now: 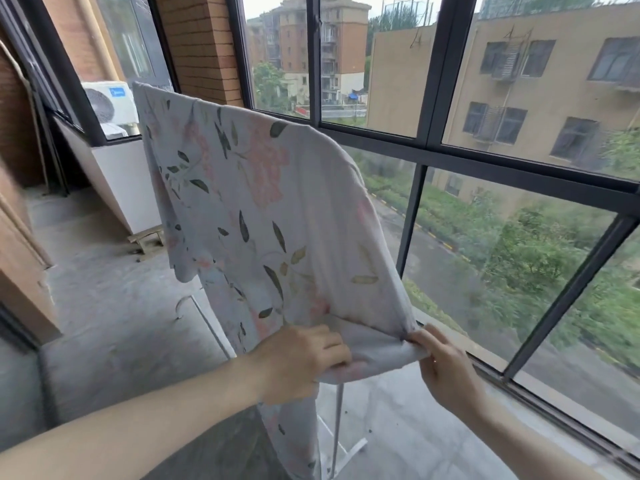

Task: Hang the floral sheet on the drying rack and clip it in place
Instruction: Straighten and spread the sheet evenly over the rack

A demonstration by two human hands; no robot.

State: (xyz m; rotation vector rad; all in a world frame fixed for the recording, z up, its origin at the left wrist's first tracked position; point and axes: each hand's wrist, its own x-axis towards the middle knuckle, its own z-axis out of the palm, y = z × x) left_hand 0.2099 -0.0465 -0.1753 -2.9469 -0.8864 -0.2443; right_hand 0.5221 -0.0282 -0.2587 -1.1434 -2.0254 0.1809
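The floral sheet point(263, 209), pale with pink flowers and green leaves, hangs draped over the top bar of a white drying rack point(337, 424). The bar itself is hidden under the cloth; only the rack's lower legs show. My left hand point(301, 362) grips the sheet's near lower edge from the left. My right hand point(446, 365) pinches the same edge's corner from the right, pulling the cloth taut between the two hands. No clip is visible.
Tall dark-framed windows point(426, 147) run along the right and the far side. A white air-conditioner unit point(110, 102) sits outside at the back left. A wooden piece point(147, 237) lies on the grey concrete floor by the low white wall.
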